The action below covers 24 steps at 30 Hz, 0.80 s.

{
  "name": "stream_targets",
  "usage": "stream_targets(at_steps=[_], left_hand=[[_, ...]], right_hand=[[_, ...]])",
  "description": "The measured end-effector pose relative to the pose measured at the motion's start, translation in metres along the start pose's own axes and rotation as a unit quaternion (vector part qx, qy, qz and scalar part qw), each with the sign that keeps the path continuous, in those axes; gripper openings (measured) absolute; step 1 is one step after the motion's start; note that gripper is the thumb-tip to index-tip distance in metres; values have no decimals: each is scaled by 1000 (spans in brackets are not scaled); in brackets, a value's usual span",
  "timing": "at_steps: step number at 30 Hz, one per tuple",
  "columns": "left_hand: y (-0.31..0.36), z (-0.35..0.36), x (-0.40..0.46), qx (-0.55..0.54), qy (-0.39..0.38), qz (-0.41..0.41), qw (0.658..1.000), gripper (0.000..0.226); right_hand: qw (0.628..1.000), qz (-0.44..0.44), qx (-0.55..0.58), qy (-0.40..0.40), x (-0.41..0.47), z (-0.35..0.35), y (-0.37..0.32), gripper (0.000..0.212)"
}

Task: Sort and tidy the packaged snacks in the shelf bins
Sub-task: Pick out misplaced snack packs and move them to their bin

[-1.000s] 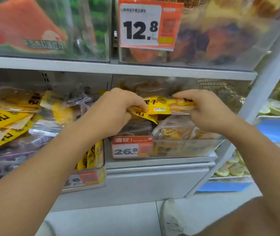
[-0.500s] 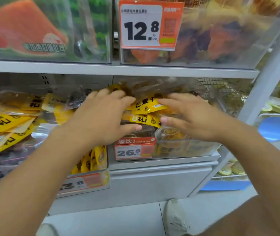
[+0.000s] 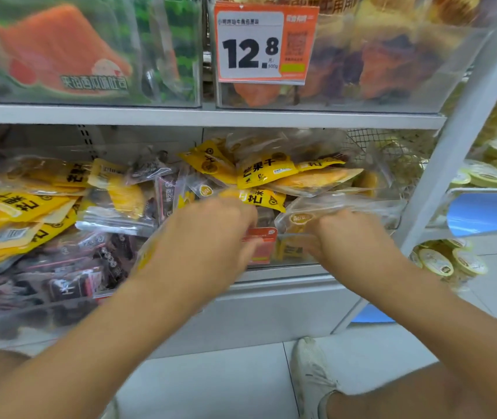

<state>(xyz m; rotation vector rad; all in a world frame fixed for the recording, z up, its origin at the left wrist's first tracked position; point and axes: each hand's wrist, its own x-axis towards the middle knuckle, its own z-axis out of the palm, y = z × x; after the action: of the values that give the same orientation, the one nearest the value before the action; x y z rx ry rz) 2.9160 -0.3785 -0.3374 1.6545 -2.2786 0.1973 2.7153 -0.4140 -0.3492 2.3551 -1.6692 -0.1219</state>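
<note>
Yellow mango packets (image 3: pixel 264 173) heaped in the right-hand clear bin (image 3: pixel 295 252) on the lower shelf, at about 12 o'clock from both hands. Each packet is a flat, sealed film pouch, judged light, soft and crinkly, with a glossy surface likely to slide against its neighbours; the contents are probably pliable dried fruit, so moderate squeezing should do no harm. The best hold is judged to be a pinch on a sealed edge or a flat clasp across both faces. The uppermost packet lies nearly flat, its long axis running roughly 9 to 3 o'clock, tilted slightly upward toward 3 o'clock, printed face up; packets behind it fan out toward 10 and 2 o'clock. A clear-fronted packet (image 3: pixel 316 217) lies at the bin's front edge, just above the right hand. The right hand (image 3: pixel 341 240) has its fingers curled at the bin front around the lower edge of that packet, apparently pinching it. The left hand (image 3: pixel 211 237) is motion-blurred beside it; whether its grip is spread or pressed together cannot be told. An orange price tag (image 3: pixel 261 243) shows between the hands. At 9 o'clock, the left bin (image 3: pixel 60 309) holds mixed yellow and dark packets. Above, a shelf label (image 3: pixel 264 45) reads 12.8.
</note>
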Motion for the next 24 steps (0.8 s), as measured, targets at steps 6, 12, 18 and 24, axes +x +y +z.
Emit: stream_targets(at_steps=[6, 12, 18, 24], left_hand=[[20, 39, -15, 104, -91, -27, 990, 42], [20, 35, -7, 133, -103, -43, 985, 36], [24, 44, -2, 141, -103, -50, 983, 37], [13, 51, 1, 108, 32, -4, 994, 51]], right_hand=[[996, -36, -10, 87, 1, 35, -3, 29], [982, -49, 29, 179, 12, 51, -11, 29], [975, -51, 34, 216, 15, 50, -17, 26], [981, -41, 106, 156, 24, 55, -8, 11]])
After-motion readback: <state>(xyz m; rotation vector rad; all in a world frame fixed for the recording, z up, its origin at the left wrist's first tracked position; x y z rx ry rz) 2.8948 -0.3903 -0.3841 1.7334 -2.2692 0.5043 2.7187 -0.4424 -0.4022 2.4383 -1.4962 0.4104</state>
